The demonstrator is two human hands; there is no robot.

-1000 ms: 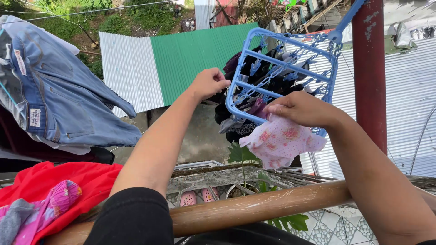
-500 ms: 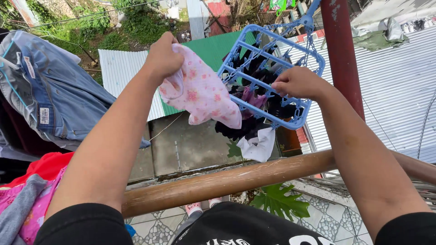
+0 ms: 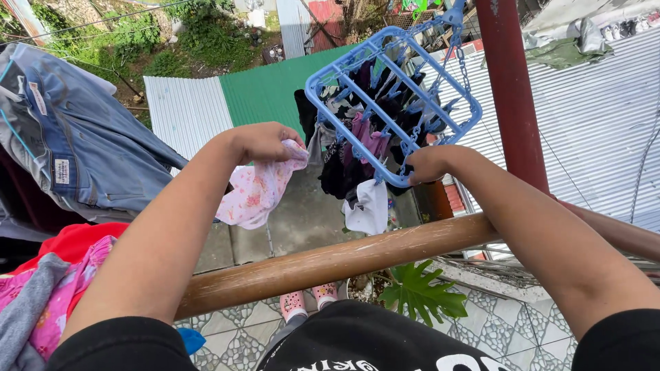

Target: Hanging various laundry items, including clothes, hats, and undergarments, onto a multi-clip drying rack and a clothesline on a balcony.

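Left hand (image 3: 265, 141) bunches the pink cloth (image 3: 256, 192) left of and below the blue rack (image 3: 392, 103), right hand (image 3: 427, 165) pinches the rack's near corner; rack tilts, long axis running away up-right, right hand nearer.

The small cloth (image 3: 258, 192) is pale pink with darker pink flowers printed over it. The clip hanger (image 3: 392, 96) is light blue, and the garments pegged in it are mostly black, with one purple piece (image 3: 368, 141) and one white piece (image 3: 368, 209). The jeans (image 3: 82, 144) are faded blue denim. The railing (image 3: 330, 264) is worn brown, the post (image 3: 512, 103) dark red, the roof below (image 3: 275, 89) green beside white.
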